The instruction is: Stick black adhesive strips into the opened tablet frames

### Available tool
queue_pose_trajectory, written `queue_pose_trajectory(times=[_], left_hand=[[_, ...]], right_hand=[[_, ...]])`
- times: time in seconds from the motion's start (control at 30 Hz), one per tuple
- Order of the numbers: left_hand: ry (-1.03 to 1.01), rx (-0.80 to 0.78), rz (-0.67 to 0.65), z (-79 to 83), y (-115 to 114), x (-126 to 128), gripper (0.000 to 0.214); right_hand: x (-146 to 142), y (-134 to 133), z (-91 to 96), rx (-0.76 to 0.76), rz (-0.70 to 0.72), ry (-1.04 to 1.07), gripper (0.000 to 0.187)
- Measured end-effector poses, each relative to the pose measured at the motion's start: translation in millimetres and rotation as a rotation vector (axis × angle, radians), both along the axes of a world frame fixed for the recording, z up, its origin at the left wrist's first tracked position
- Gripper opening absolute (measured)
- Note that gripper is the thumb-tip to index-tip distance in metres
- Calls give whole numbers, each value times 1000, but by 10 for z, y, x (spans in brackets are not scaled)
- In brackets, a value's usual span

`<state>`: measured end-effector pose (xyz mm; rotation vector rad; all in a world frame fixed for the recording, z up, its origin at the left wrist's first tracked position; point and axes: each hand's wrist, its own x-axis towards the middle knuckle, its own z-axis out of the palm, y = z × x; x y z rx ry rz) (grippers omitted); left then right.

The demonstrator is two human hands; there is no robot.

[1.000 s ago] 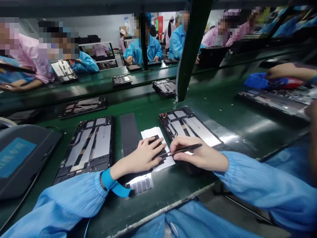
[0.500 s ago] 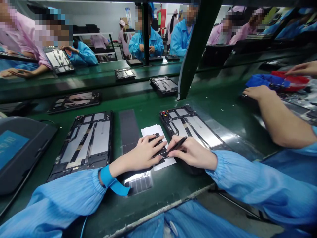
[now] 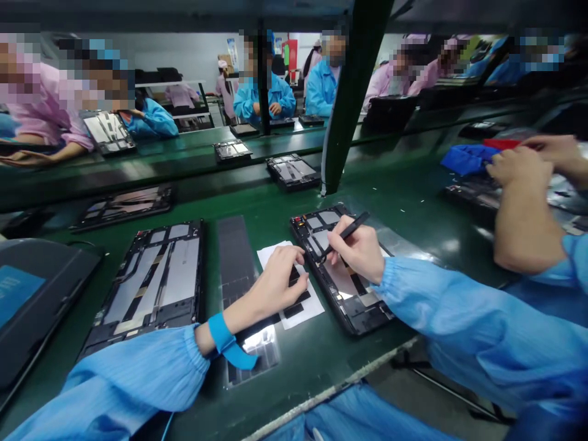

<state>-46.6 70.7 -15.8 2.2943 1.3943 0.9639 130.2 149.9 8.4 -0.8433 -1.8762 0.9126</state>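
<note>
R hand pinches slim black tool, tip down at tablet frame, whose long axis runs upper L to lower R, nearer R arm. L hand rests open, fingers on black strips on white sheet. Vs earlier: frame now pulled under R hand, tool more upright.

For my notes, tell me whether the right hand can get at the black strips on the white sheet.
Probably yes. The right hand, holding a black tool, sits beside the white sheet over a tablet frame, with nothing between. The left hand covers some black strips, but the lower ones look free.
</note>
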Motion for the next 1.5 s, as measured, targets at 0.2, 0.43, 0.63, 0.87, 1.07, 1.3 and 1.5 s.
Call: queue_pose_trajectory(times=[0.2, 0.43, 0.63, 0.87, 1.07, 1.3, 1.5], left_hand=[[-114, -7, -84, -72, 42, 65, 19], [-88, -42, -90, -42, 21, 49, 21], [-83, -48, -88, -46, 33, 56, 21], [-90, -28, -121, -21, 14, 58, 21], [-64, -4, -127, -9, 18, 44, 17], [192, 39, -158, 45, 42, 82, 17], [418, -163, -132, 564, 12, -275, 14]], right_hand=[[-29, -78, -82, 8, 93, -6, 21], [-25, -58, -93, 20, 80, -55, 21], [-27, -40, -94, 208, 110, -99, 17], [-10, -51, -110, 401, 209, -103, 14], [10, -92, -126, 428, 184, -80, 13], [54, -68, -66, 348, 61, -18, 16], [-36, -202, 307, 114, 189, -156, 12]])
